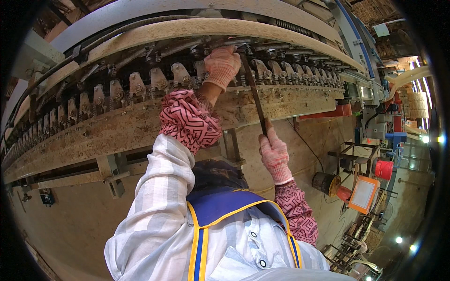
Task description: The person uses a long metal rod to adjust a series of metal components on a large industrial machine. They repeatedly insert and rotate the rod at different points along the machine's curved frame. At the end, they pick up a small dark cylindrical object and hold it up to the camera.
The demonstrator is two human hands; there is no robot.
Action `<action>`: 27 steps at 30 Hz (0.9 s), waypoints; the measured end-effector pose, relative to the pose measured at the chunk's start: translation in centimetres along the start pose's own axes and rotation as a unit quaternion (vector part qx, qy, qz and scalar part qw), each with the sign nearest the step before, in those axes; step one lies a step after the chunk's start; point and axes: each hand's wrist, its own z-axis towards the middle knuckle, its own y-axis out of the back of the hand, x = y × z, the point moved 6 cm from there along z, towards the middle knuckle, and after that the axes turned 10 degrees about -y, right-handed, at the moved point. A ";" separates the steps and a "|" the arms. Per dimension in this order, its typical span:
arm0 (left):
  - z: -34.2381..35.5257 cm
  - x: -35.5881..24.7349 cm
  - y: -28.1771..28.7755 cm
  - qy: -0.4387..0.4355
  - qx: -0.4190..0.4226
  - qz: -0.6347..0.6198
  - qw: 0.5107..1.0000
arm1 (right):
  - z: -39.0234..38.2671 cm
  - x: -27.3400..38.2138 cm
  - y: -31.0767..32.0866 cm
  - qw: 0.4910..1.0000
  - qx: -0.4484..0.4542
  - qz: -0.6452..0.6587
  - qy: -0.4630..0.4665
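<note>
Both of my hands wear pinkish knitted gloves. My right hand [274, 157] is closed round the lower end of a long, thin dark strip [255, 96], its index finger lying along it. The strip slants up across the front beam [281, 104] of a long machine, its far end in among the parts. My left hand [222, 65] reaches over the beam, close to that far end. Its fingers are curled, and their tips are hidden among the machine parts, so what they grip cannot be seen. A row of metal brackets with springs [180, 75] runs on both sides of this hand.
A pale curved rail [154, 32] spans the machine above my hands. A red metal part [328, 111] sits under the beam's right end. On the right floor stand a dark bucket [325, 182], a red bucket [384, 169] and an orange-framed board [363, 194].
</note>
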 end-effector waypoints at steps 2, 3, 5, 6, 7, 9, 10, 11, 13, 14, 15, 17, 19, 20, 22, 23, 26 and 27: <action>-0.2 -0.1 0.1 -0.008 -0.008 -0.030 0.999 | 0.1 -0.3 -0.3 0.999 -0.008 0.010 0.033; 0.0 0.0 -0.1 -0.011 -0.011 -0.042 0.999 | 0.1 -0.3 -0.3 1.000 -0.007 0.005 0.029; 0.0 0.0 -0.1 -0.013 -0.004 -0.056 0.998 | 0.1 -0.2 -0.3 1.000 -0.006 -0.005 0.020; -0.1 -0.1 -0.1 -0.013 0.006 -0.060 0.998 | 0.1 -0.2 -0.2 1.000 -0.007 -0.004 0.022; -0.2 -0.1 0.0 -0.013 0.016 -0.064 0.998 | -0.1 -0.1 -0.1 1.000 -0.008 -0.004 0.024; 0.8 0.9 -1.2 -0.018 -0.081 -0.037 0.996 | -0.1 0.0 -0.1 1.000 -0.004 -0.001 0.018; 0.2 0.7 -0.5 -0.023 -0.126 -0.024 0.991 | -0.1 -0.1 -0.1 1.000 -0.002 0.000 0.004; 0.2 0.5 -0.6 -0.016 -0.075 -0.033 0.997 | 0.0 -0.2 -0.1 1.000 0.001 0.002 -0.009; 0.0 0.0 0.0 -0.006 0.004 -0.045 0.999 | 0.0 -0.1 -0.1 1.000 0.002 -0.004 -0.016; -0.4 -0.3 0.4 -0.002 0.032 -0.048 0.998 | 0.1 -0.1 -0.1 1.000 0.003 -0.007 -0.019; -0.6 -0.4 0.6 0.000 0.036 -0.045 0.998 | 0.1 -0.1 -0.1 1.000 0.004 -0.004 -0.020; -0.8 -0.5 0.7 0.001 0.046 -0.039 0.998 | 0.0 -0.1 -0.1 1.000 0.008 -0.001 -0.019; -0.8 -0.5 0.6 -0.004 0.059 -0.031 0.998 | 0.1 -0.2 -0.1 1.000 0.004 -0.008 -0.009; -0.7 -0.5 0.6 -0.010 0.043 -0.038 0.998 | 0.1 -0.2 -0.1 1.000 0.002 -0.011 -0.004; -0.3 -0.2 0.0 -0.022 0.013 -0.053 0.998 | 0.1 -0.2 -0.1 1.000 0.003 -0.014 -0.013; -0.1 0.0 -0.5 -0.028 -0.003 -0.060 0.998 | 0.1 -0.2 -0.1 1.000 0.004 -0.015 -0.017; 1.0 0.8 -2.1 -0.041 -0.049 -0.004 0.998 | -0.1 0.5 0.2 0.998 -0.006 -0.054 -0.014; 1.6 1.0 -2.7 -0.042 -0.064 0.068 0.995 | -0.1 0.7 0.2 0.998 -0.007 -0.066 -0.012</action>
